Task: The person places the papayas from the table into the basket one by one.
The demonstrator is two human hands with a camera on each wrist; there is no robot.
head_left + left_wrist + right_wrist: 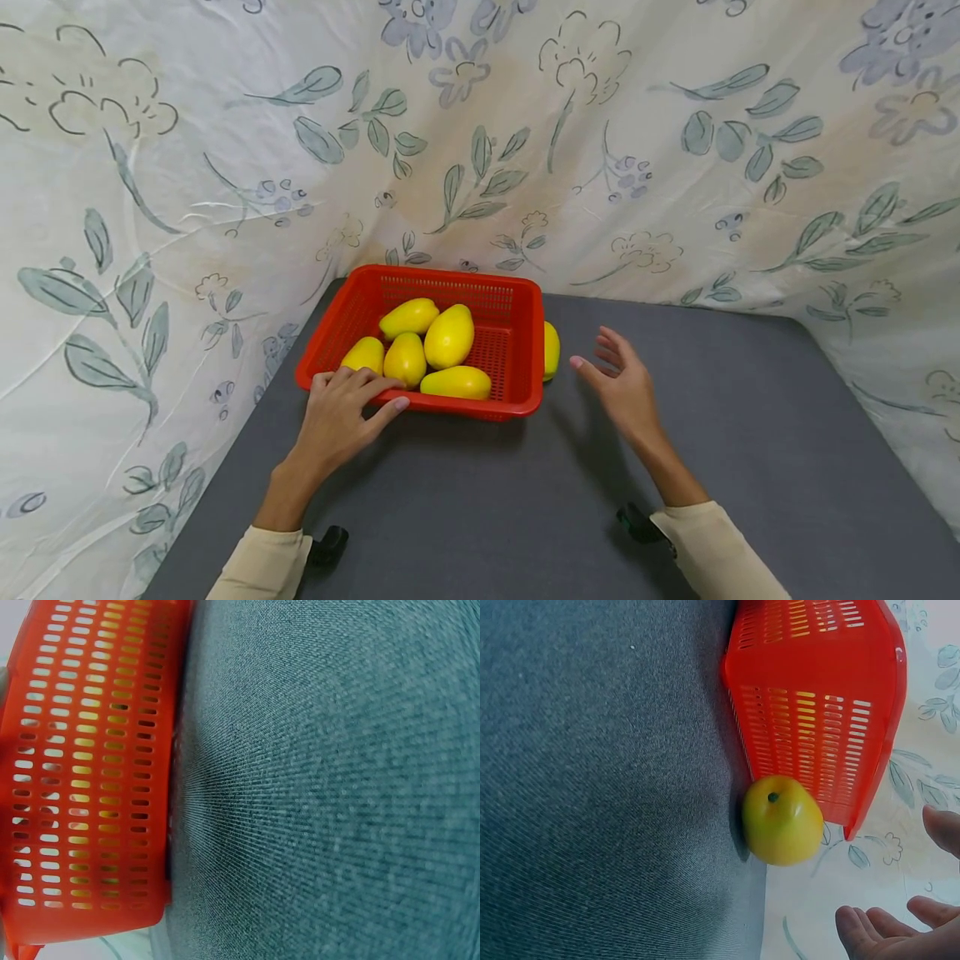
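Several yellow mangoes (449, 336) lie in a red plastic basket (516, 350) with slotted walls. My left hand (341, 417) holds the basket's near rim at its left part, fingers over the edge and thumb along the front. One more mango (551, 350) is on the table just outside the basket's right wall, partly hidden by it in the head view. In the right wrist view this mango (782, 821) shows its dark stem end. To its right my right hand (621, 387) hovers, fingers spread and apart from it, holding nothing.
A dark grey cloth-covered table (480, 500) bears the basket near its far left corner. Behind and along the sides hangs a white floral sheet (480, 125). Black straps with small devices (327, 546) are on both wrists.
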